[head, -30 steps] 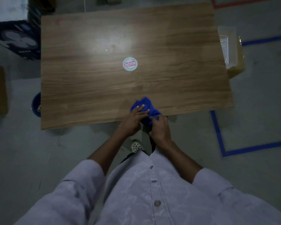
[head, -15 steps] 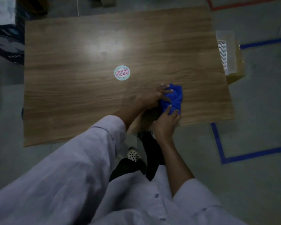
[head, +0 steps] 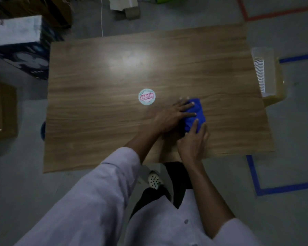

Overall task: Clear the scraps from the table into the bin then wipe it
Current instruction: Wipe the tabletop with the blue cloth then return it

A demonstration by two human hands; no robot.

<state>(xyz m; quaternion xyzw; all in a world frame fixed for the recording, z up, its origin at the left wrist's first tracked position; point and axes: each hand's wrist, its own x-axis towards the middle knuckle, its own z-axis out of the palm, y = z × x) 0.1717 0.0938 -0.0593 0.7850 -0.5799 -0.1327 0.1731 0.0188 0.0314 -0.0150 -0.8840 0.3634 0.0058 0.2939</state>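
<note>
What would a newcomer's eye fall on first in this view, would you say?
The blue cloth bunched on the wooden table, right of centre, the left hand pressing on it and the right hand touching its near side. Then the round sticker at the table's middle.

Cloth (head: 196, 112) on table (head: 96, 107) — right of sticker (head: 146, 96).

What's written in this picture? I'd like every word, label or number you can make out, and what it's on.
On the round sticker stuck to the table: pink lettering across its middle, too blurred to read.
On the printed box left of the table: pictures only, no legible words.
On the blue cloth: no text.
Nothing else shows any writing.
</note>
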